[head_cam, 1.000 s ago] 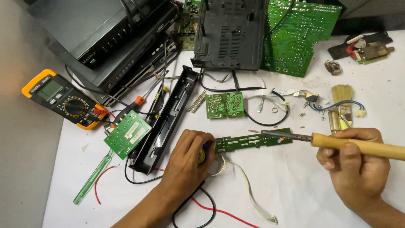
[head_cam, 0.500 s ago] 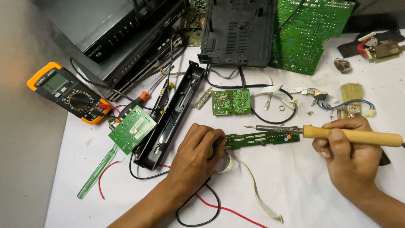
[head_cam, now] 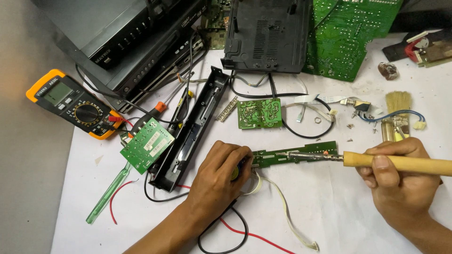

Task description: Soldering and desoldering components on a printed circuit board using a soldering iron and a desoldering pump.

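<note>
Two bare forearms come into view from the near edge, one on each side. The left hand and the right hand wear no gloves, and no rings show on the fingers that can be seen. Neither wrist carries a watch or a band. No sleeve reaches into view on either arm. The fingernails are cut short and left plain, without any polish.
</note>
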